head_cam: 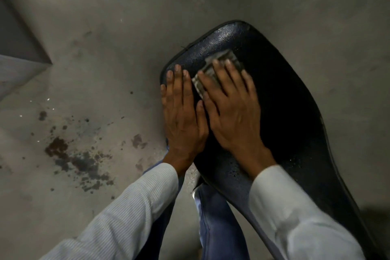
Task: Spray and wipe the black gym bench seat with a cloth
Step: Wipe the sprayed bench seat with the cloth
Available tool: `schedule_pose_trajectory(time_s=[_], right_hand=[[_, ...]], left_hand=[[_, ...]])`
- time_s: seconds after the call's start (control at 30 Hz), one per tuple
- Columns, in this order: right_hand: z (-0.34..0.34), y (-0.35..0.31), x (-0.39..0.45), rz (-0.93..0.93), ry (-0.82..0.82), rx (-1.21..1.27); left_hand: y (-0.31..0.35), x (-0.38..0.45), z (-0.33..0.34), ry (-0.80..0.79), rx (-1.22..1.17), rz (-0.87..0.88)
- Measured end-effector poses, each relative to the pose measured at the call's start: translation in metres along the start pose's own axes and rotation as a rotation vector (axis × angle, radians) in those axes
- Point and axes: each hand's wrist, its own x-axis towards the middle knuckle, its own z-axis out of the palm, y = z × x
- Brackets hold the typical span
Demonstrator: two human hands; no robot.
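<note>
The black bench seat (pixel 280 99) runs from the upper middle down to the lower right, its textured top glistening with droplets. My right hand (pixel 230 103) lies flat on a grey patterned cloth (pixel 219 63), pressing it onto the seat near the far end. Most of the cloth is hidden under the fingers. My left hand (pixel 181 107) rests flat, fingers together, on the seat's left edge beside the right hand and holds nothing. No spray bottle is in view.
Grey concrete floor (pixel 105 27) surrounds the seat, with dark stains (pixel 71 158) at the lower left. A raised step or ledge (pixel 19 57) stands at the far left. My legs in blue jeans (pixel 217 224) are below the seat's near end.
</note>
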Motion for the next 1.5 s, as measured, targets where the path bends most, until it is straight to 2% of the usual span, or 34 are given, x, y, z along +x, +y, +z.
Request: schedule_pose_trajectory(time_s=[0.1,0.2,0.27,0.37,0.43,0.5,0.57,0.7,0.73,0.8,0.87,0.9,0.97,1.03,1.1,1.2,1.37,1.5], right_hand=[[-0.003,0.023,0.033,-0.002,0.039,-0.044],[-0.011,0.034,0.019,0.234,0.095,-0.072],[-0.011,0.019,-0.008,0.344,0.074,-0.081],[-0.004,-0.011,-0.027,0.166,-0.010,-0.039],[-0.003,-0.014,-0.007,-0.005,-0.033,0.024],[-0.003,-0.004,0.024,-0.093,-0.017,0.013],[-0.004,0.014,0.050,-0.045,0.033,0.000],[-0.015,0.021,0.038,0.251,0.094,0.024],[-0.014,0.013,0.025,0.257,0.071,0.026],[-0.011,-0.004,0.000,0.149,-0.008,0.091],[-0.015,-0.012,-0.015,0.083,-0.049,0.275],[-0.021,-0.011,-0.016,0.125,-0.023,0.389],[-0.034,0.004,-0.013,0.291,0.134,0.485],[-0.039,0.027,-0.006,0.411,0.245,0.428],[-0.032,0.041,-0.004,0.426,0.220,0.373],[-0.013,0.045,-0.010,0.372,0.182,0.304],[0.012,0.042,-0.017,0.324,0.283,0.158],[0.017,0.042,-0.018,0.323,0.282,0.109]], left_hand=[[-0.001,0.000,0.000,0.008,0.015,0.011],[0.002,0.000,-0.003,-0.014,0.010,-0.005],[0.003,0.001,-0.005,-0.023,-0.005,-0.016],[0.002,0.002,-0.004,-0.017,-0.037,-0.015],[0.001,0.000,-0.002,-0.004,-0.060,-0.027],[0.000,-0.001,-0.001,0.008,-0.075,-0.032],[0.001,0.000,-0.001,0.013,-0.073,-0.030],[0.004,0.001,-0.006,0.000,-0.085,-0.048],[0.005,0.002,-0.007,-0.004,-0.110,-0.062],[0.008,0.002,-0.009,0.005,-0.193,-0.117],[0.014,0.005,-0.015,0.019,-0.279,-0.162],[0.020,0.005,-0.018,0.025,-0.299,-0.158],[0.038,0.005,-0.023,0.008,-0.300,-0.086],[0.057,0.003,-0.020,-0.068,-0.264,0.029],[0.069,-0.005,-0.010,-0.136,-0.165,0.101],[0.058,-0.021,0.001,-0.143,0.045,0.137],[0.023,-0.015,-0.015,-0.010,0.207,-0.033],[0.012,0.043,-0.014,0.077,0.153,-0.201]])
